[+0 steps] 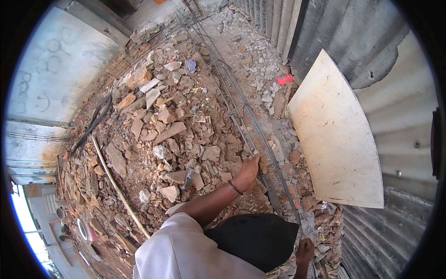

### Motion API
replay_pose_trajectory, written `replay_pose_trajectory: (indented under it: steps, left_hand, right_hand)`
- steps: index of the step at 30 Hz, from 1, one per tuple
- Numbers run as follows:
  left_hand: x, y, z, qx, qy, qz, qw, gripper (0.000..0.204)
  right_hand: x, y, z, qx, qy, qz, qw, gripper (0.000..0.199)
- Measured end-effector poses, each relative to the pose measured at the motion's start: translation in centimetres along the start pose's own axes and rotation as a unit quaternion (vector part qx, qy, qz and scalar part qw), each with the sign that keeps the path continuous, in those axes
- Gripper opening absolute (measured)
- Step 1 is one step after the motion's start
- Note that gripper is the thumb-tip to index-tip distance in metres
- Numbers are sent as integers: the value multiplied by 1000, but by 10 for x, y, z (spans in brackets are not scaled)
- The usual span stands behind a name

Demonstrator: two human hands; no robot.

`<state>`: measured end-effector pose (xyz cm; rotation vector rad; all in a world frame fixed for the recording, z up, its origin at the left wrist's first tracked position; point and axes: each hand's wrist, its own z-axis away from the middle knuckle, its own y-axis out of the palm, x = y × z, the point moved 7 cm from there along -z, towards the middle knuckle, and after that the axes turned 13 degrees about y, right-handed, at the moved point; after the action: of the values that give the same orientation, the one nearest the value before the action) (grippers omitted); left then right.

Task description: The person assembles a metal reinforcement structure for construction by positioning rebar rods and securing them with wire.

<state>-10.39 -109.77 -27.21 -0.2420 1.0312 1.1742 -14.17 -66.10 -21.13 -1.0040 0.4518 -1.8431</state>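
Observation:
A long, narrow rebar cage (263, 137), made of thin steel bars tied with stirrups, runs from the far top down to my lower right. My left hand (248, 171), with a dark band at the wrist, has its fingers closed around a bar on the cage's left side. Lower right, near the cage's close end, my right hand (305, 251) is closed like a fist. What it grips is too small and partly hidden to make out. Dark cloth over my leg (258, 239) covers part of the cage between the two hands.
Broken brick and concrete rubble (169, 125) heaps up on the left, with a pale pole (114, 179) lying across it. A pale flat panel (337, 135) leans against the corrugated sheet wall (399, 111) at right. A red wrapper (285, 79) lies near the panel.

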Motion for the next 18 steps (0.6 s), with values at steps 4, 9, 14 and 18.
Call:
replay_pose_trajectory:
  steps: [4,9,14,18]
  left_hand:
    - [-5,23,-12,15,22,6,1000,35]
    - [18,26,-33,32,11,-9,999,44]
    - [22,18,-31,21,4,1,1000,40]
    - [40,34,-55,45,8,-34,998,41]
  right_hand:
    - [-4,-5,-23,-6,13,13,1000,54]
    - [-7,1,-39,32,-18,-52,998,50]
    - [-14,12,-41,32,-41,-35,998,51]
    - [-29,9,-71,17,-19,-35,999,48]
